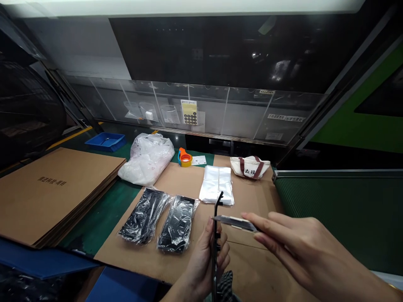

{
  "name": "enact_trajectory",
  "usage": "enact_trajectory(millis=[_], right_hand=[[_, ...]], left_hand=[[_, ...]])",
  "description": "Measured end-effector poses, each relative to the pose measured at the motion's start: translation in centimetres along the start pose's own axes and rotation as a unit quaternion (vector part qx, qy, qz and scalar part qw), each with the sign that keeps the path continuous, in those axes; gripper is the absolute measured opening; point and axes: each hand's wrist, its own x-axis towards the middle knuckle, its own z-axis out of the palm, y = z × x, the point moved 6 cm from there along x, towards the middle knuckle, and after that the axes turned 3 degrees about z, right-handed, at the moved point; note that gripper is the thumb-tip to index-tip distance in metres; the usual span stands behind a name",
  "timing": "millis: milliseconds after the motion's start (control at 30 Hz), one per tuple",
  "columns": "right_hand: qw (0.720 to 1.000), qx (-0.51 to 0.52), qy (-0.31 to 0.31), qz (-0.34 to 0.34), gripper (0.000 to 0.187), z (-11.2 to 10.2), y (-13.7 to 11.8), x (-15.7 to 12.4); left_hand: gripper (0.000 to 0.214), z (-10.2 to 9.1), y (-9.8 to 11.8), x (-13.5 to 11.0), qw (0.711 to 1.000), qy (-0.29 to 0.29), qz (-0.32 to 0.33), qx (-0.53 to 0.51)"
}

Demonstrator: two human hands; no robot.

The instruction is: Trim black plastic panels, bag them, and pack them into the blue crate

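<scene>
Upright in my left hand [206, 258] is a thin black plastic part [215, 247], seen edge-on, with small clips along one side and a bent top end. My right hand [291, 243] pinches a flat utility knife [237, 222] between thumb and fingers. The knife's tip meets the edge of the black part, just above my left thumb. Left of my hands, bagged black parts lie in two clear-wrapped bundles, one bundle [143, 216] beside the other bundle [177, 224]. A stack of clear plastic bags [216, 184] lies behind the black part.
Cardboard [252, 260] covers the bench. At left lies a stack of cardboard sheets [59, 188]. Farther back are a blue tray [107, 142], a white plastic bag [147, 159], a tape dispenser [185, 158] and a cloth pouch [250, 167]. A green conveyor belt [340, 205] runs at right.
</scene>
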Motion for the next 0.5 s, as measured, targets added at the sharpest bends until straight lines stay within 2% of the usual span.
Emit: enact_trajectory(millis=[67,300,433,500], right_hand=[[1.0,0.007,-0.004,-0.002,0.037,0.1,-0.1,0.1],[0.998,-0.012,0.062,0.017,0.034,-0.9,0.8,0.7],[0.999,0.017,0.031,0.008,0.038,-0.5,0.5,0.5],[0.997,0.07,-0.02,-0.007,0.04,-0.4,-0.2,0.3]], left_hand=[[0.035,0.0,0.0,0.1,1.0,-0.001,-0.001,-0.004],[0.033,0.6,0.1,0.3,1.0,-0.026,-0.002,-0.005],[0.032,0.4,0.1,0.0,1.0,-0.019,-0.002,-0.013],[0.032,0.3,0.0,0.0,1.0,-0.005,-0.004,-0.015]])
